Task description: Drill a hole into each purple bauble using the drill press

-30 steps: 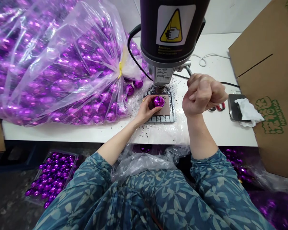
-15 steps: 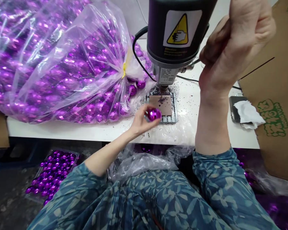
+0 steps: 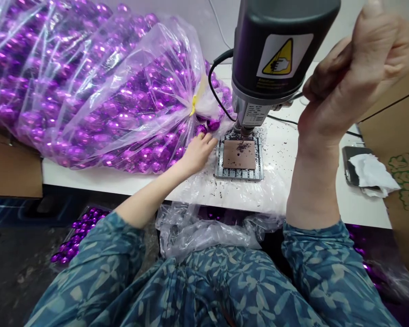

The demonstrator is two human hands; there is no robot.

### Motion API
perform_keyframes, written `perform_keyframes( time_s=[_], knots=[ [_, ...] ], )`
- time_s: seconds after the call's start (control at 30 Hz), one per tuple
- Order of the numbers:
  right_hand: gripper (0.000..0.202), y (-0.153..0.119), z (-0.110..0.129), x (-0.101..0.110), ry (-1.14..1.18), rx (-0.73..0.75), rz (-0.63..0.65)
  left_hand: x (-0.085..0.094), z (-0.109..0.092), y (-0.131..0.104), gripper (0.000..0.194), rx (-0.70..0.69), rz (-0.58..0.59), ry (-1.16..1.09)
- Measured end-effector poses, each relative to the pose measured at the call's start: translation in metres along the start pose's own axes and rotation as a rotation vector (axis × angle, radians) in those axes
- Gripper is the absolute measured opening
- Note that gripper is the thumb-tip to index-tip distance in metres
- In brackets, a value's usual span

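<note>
My left hand (image 3: pixel 200 152) reaches over the table, its fingertips at a loose purple ball (image 3: pixel 201 130) beside the tied mouth of a big clear bag (image 3: pixel 136 104) of purple balls. Whether the fingers grip that ball is hard to tell. Another purple ball (image 3: pixel 213 124) lies just behind. High on the right, my right hand (image 3: pixel 357 68) is closed around the lever (image 3: pixel 297 96) of a black drill press (image 3: pixel 279 50). Under its chuck, a brown square block (image 3: pixel 239 155) with a small dark hole sits on a slotted metal plate (image 3: pixel 259 174), with dark shavings on it.
A phone (image 3: pixel 351 169) with a crumpled white tissue (image 3: pixel 373 172) lies on the white table (image 3: pixel 357 204) at right, beside a cardboard box (image 3: pixel 404 145). Black cables run behind the press. Clear plastic hangs over the front edge. Below left is a tray of purple balls (image 3: pixel 77 236).
The purple ball my left hand held by the block is no longer seen there. That hand has moved left and away from me, to the balls by the bag. My right hand stays on the lever.
</note>
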State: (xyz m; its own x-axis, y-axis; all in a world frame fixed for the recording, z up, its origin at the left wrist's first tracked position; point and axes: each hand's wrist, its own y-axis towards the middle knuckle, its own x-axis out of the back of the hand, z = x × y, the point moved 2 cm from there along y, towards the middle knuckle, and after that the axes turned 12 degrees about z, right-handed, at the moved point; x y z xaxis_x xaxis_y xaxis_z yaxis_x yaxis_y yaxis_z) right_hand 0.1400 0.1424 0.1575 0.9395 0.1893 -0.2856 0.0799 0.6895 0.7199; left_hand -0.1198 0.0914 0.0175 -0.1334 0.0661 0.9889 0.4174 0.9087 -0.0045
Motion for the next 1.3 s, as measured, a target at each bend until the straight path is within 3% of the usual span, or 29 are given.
perform_keyframes(
  time_s=[0.1, 0.23, 0.33, 0.4, 0.47, 0.53, 0.6, 0.7, 0.83, 0.97, 1.07, 1.3],
  knots=[
    [0.047, 0.003, -0.002, -0.005, -0.030, 0.064, -0.027, -0.007, 0.026, 0.051, 0.045, 0.134, 0.116, 0.200],
    [0.058, 0.006, -0.006, -0.011, -0.060, 0.162, -0.079, -0.015, 0.041, 0.075, 0.040, 0.113, 0.135, 0.216],
    [0.066, 0.005, -0.003, -0.013, -0.074, 0.235, -0.141, -0.004, 0.046, 0.067, 0.031, 0.081, -0.013, 0.072],
    [0.065, 0.004, 0.001, -0.015, -0.094, 0.250, -0.158, 0.009, 0.045, 0.051, 0.027, 0.047, -0.179, -0.081],
    [0.064, 0.002, 0.005, -0.018, -0.122, 0.235, -0.158, 0.020, 0.038, 0.029, 0.034, 0.005, -0.335, -0.298],
    [0.065, 0.001, 0.006, -0.020, -0.146, 0.221, -0.160, 0.024, 0.026, 0.008, 0.047, -0.017, -0.379, -0.592],
    [0.067, 0.002, 0.005, -0.021, -0.166, 0.221, -0.177, 0.019, 0.010, -0.005, 0.060, -0.020, -0.270, -0.924],
    [0.064, 0.003, 0.000, -0.022, -0.146, 0.247, -0.202, 0.000, -0.012, -0.008, 0.062, 0.012, -0.034, -1.336],
    [0.056, 0.002, -0.002, -0.020, -0.115, 0.233, -0.200, -0.028, -0.021, 0.005, 0.055, 0.125, 0.109, -1.602],
    [0.057, 0.001, -0.002, -0.019, -0.130, 0.176, -0.144, -0.048, -0.014, 0.018, 0.059, 0.142, 0.031, -1.581],
    [0.064, 0.002, -0.004, -0.019, -0.155, 0.215, -0.197, -0.056, -0.010, 0.024, 0.065, 0.117, -0.058, -1.469],
    [0.061, 0.001, 0.001, -0.022, -0.115, 0.265, -0.190, -0.060, -0.014, 0.038, 0.071, 0.066, -0.106, -1.216]
  ],
)
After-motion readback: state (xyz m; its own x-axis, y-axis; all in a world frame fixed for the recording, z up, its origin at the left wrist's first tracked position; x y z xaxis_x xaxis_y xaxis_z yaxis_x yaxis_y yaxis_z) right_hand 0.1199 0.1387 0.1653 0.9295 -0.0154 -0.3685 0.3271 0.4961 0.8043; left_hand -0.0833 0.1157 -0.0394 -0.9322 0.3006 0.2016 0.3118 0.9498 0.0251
